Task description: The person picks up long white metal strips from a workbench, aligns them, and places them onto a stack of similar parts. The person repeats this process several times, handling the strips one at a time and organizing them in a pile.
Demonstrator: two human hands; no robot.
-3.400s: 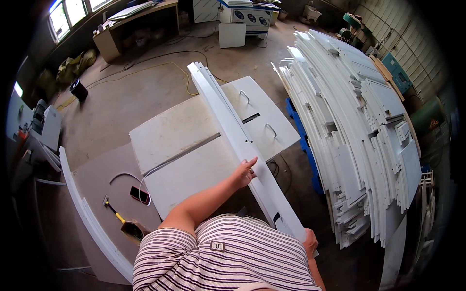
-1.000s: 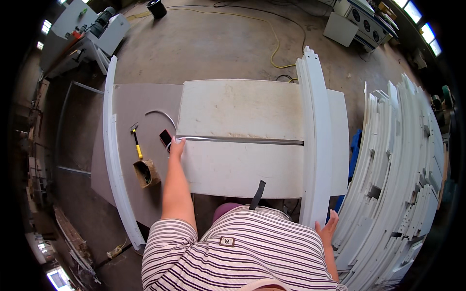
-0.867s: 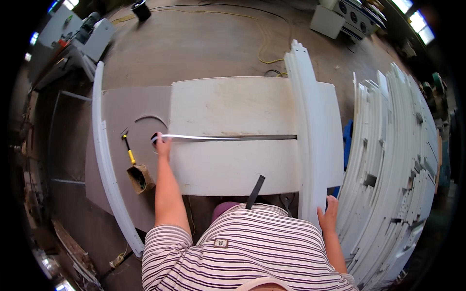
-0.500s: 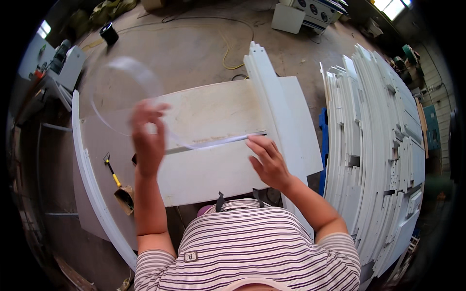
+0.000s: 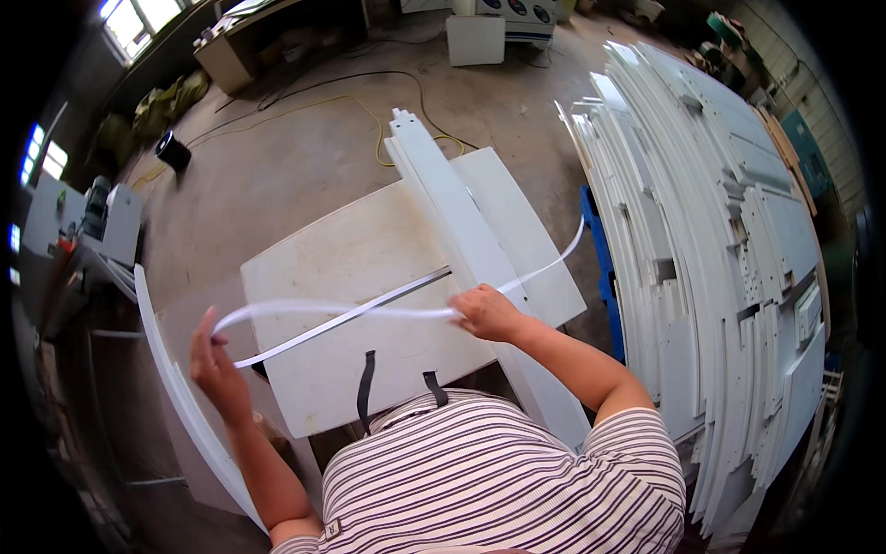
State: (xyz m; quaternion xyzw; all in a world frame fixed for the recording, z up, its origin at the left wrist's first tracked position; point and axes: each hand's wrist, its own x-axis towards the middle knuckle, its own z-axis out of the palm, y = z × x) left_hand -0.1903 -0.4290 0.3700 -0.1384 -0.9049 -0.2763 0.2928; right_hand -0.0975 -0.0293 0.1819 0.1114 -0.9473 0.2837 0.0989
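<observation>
A long, thin white flexible strip (image 5: 305, 308) arcs between my two hands, slightly blurred. My right hand (image 5: 484, 312) is closed on it, and its free end curves out to the right past the hand. At the left, the strip bends back at my left hand (image 5: 217, 369), whose fingers are curled in on it. From there it runs along a narrow dark-edged slot (image 5: 420, 283) between white boards (image 5: 341, 235). A long white profile (image 5: 443, 189) lies across the boards, just beyond and under my right hand.
Stacked white panels and profiles (image 5: 683, 249) stand to the right beside a blue pallet (image 5: 604, 286). A curved white profile (image 5: 171, 369) edges the left side. A black bucket (image 5: 173, 151), a yellow hose (image 5: 365, 103) and a dark cable lie on the floor ahead.
My left hand has moved left and down, and the strip's loop above it has flattened out. My right hand has left the slot's right end and now holds the strip. The view has shifted.
</observation>
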